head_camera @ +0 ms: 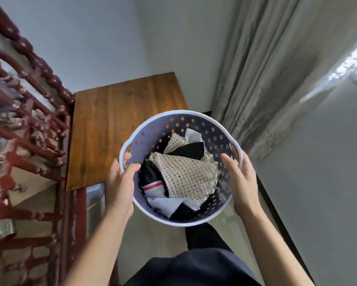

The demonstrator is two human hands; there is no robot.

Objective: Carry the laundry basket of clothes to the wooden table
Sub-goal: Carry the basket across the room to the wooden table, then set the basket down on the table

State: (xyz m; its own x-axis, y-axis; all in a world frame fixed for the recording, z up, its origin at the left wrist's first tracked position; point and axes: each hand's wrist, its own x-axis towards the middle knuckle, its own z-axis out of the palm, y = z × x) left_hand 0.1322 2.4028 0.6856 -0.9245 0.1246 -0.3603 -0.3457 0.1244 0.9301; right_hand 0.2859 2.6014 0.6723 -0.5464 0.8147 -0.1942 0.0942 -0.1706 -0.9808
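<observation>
My left hand (119, 182) curls over the basket (150, 215) rim, thumb inside the wall, fingers closed on the edge. My right hand (242, 182) clasps the opposite rim, thumb inside, fingers wrapped outside. Between my hands, the basket is held in the air, with clothes (181, 176) heaped inside. Beyond my left hand is the table (111, 120); beyond my right, a curtain (266, 79).

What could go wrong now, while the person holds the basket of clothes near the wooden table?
1. Both hands, left hand and right hand, grip only the rim of the basket, not its handle holes; it might slip or tilt.
2. The carved red furniture stands right beside the wooden table; the left elbow or the basket could bump it.
</observation>
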